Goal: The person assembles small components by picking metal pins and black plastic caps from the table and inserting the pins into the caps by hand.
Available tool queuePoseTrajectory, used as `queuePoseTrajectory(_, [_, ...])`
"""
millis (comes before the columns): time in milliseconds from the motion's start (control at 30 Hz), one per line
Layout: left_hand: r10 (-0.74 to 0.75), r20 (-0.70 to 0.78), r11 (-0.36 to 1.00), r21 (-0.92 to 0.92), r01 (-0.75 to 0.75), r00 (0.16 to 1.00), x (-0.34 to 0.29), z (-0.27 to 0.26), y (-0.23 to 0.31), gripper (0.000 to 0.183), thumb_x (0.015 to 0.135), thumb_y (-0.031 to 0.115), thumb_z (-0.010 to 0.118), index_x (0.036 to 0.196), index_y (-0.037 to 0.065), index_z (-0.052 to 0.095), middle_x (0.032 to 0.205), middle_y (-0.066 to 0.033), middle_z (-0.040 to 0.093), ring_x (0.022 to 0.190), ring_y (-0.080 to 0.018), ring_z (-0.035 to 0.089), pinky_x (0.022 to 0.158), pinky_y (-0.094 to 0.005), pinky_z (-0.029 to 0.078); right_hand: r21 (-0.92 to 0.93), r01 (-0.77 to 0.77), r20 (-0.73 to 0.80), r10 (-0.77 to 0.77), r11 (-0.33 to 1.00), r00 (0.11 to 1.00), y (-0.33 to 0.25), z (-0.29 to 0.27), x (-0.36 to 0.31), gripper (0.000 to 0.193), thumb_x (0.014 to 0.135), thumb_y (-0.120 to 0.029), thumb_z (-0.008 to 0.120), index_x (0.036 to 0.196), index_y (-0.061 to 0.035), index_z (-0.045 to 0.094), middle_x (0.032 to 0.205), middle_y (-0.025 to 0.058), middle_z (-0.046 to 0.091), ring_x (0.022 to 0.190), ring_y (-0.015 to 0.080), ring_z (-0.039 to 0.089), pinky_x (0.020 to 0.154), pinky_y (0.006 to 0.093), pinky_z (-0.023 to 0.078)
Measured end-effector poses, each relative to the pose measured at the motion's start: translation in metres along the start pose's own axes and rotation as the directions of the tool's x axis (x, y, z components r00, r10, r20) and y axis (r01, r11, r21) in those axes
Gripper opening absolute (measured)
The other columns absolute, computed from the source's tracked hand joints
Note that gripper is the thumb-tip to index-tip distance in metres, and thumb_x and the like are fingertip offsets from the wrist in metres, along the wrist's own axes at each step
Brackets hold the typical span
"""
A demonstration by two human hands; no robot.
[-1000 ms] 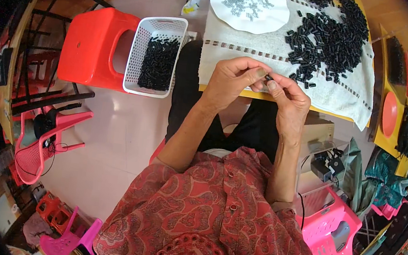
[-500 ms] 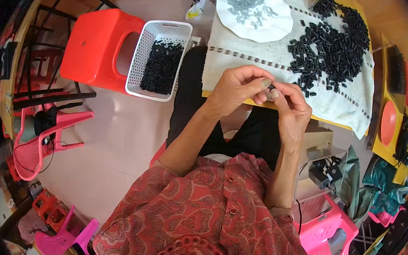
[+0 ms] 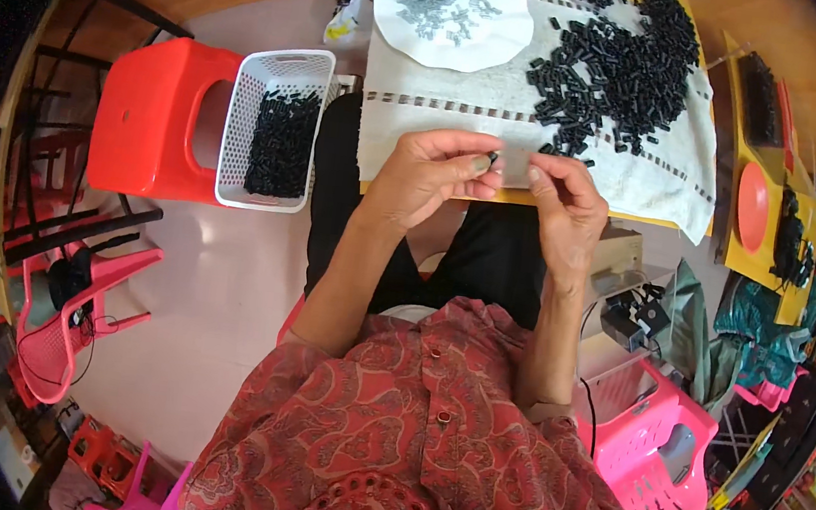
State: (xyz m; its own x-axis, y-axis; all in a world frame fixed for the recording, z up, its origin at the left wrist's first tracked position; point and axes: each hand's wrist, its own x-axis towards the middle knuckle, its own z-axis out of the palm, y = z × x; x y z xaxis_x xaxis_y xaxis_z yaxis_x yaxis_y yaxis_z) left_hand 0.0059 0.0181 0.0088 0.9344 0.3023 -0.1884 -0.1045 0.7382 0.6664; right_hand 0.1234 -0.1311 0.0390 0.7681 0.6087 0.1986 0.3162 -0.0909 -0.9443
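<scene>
My left hand (image 3: 429,172) pinches a small black cylindrical piece (image 3: 492,158) between thumb and forefinger, just over the table's near edge. A short gap away, my right hand (image 3: 571,201) has thumb and forefinger closed together; whatever may be between those fingertips is too small to make out. Beyond the right hand, a large heap of the same black pieces (image 3: 617,77) lies on the white cloth (image 3: 442,133). Further back on the left, a white wavy-edged plate (image 3: 393,37) bears many tiny clear or silvery parts (image 3: 435,1).
Left of my legs, a white perforated basket (image 3: 237,135) holds many black pieces, beside a red plastic stool (image 3: 147,119). A pink chair (image 3: 84,319) stands further left. On the right are a yellow stand with a red oval dish (image 3: 753,207) and a pink plastic chair (image 3: 653,449).
My hands have come apart; the black piece stays in the left fingers, and the right hand has drawn away to the right. The whole view has shifted slightly.
</scene>
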Motion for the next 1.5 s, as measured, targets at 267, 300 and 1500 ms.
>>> queuePoseTrajectory(267, [0.022, -0.050, 0.995, -0.098, -0.026, 0.999, 0.002, -0.005, 0.000, 0.024, 0.090, 0.000, 0.059, 0.113, -0.002, 0.062, 0.103, -0.0153, 0.066, 0.089, -0.0219, 0.067, 0.079, -0.0330, 0.056, -0.268, -0.071, -0.222, 0.010, 0.961, 0.975, 0.018, -0.032, 0.010, 0.012, 0.084, -0.002, 0.066, 0.095, -0.0023, 0.070, 0.085, 0.0077, 0.063, 0.074, 0.0138, 0.059, 0.065, 0.0260, 0.047])
queuePoseTrajectory(300, [0.016, -0.073, 0.995, -0.099, -0.023, 0.997, 0.002, -0.004, 0.000, 0.023, 0.089, 0.000, 0.059, 0.112, -0.001, 0.062, 0.103, -0.0152, 0.066, 0.089, -0.0220, 0.067, 0.078, -0.0331, 0.056, -0.343, -0.028, -0.201, -0.044, 0.939, 0.979, 0.018, -0.033, 0.012, 0.012, 0.083, -0.002, 0.066, 0.094, -0.0038, 0.070, 0.087, 0.0082, 0.063, 0.077, 0.0167, 0.059, 0.067, 0.0278, 0.047])
queuePoseTrajectory(1500, [0.053, -0.016, 0.987, -0.151, -0.055, 0.998, 0.003, 0.000, -0.008, 0.025, 0.093, 0.001, 0.055, 0.118, -0.001, 0.059, 0.110, -0.0171, 0.064, 0.097, -0.0237, 0.065, 0.086, -0.0352, 0.054, -0.817, 0.082, -0.054, -0.216, 0.572, 0.975, 0.029, -0.025, 0.047, 0.016, 0.075, -0.011, 0.071, 0.090, -0.0068, 0.073, 0.088, 0.0129, 0.062, 0.088, 0.0319, 0.057, 0.078, 0.0422, 0.045])
